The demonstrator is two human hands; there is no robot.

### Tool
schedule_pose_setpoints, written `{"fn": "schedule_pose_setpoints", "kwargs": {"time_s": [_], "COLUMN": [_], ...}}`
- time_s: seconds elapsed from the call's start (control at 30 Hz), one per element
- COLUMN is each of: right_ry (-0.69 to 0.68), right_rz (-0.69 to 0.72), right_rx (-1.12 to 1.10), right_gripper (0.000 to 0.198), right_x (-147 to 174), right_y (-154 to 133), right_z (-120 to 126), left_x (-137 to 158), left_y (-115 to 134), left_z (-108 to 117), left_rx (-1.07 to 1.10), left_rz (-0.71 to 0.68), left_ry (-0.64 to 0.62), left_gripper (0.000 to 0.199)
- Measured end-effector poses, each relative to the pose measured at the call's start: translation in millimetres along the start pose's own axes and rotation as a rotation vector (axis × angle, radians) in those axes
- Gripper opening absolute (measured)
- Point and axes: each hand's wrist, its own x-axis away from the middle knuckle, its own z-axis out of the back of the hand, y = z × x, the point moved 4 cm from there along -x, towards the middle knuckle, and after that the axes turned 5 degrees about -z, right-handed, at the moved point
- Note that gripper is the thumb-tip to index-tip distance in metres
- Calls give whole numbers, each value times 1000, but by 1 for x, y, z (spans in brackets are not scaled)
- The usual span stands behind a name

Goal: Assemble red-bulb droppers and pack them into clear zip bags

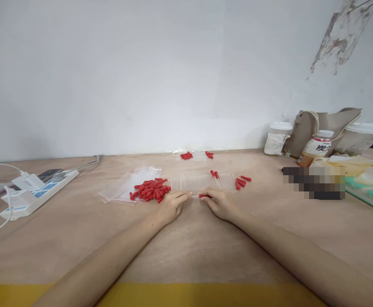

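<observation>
Pinched in my left hand is a thin clear dropper tube, lying level just above the table. My right hand grips a red rubber bulb at the tube's right end; how far it sits over the tube I cannot tell. Behind both hands lies a row of clear tubes side by side. Two droppers with red bulbs rest on that row. A heap of red bulbs is beside my left hand, and several more bulbs lie right of the row.
Clear zip bags lie left of the heap. Bagged red bulbs and tubes are by the wall. A white power strip with plugs and cables is at left. A bottle, cups, a bag and a green-and-white packet stand at right.
</observation>
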Motion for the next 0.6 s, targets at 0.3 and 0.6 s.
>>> {"fn": "schedule_pose_setpoints", "kwargs": {"time_s": [0.3,0.6], "right_ry": [-85,-106], "right_rz": [55,50], "right_rx": [87,132], "right_gripper": [16,16], "right_x": [2,1], "right_y": [-4,-2], "right_z": [-2,-6], "left_x": [4,-2], "left_y": [-3,4], "left_z": [-6,-6], "left_rx": [-46,-42], "left_rz": [-15,21], "left_ry": [-73,-71], "left_gripper": [34,29]}}
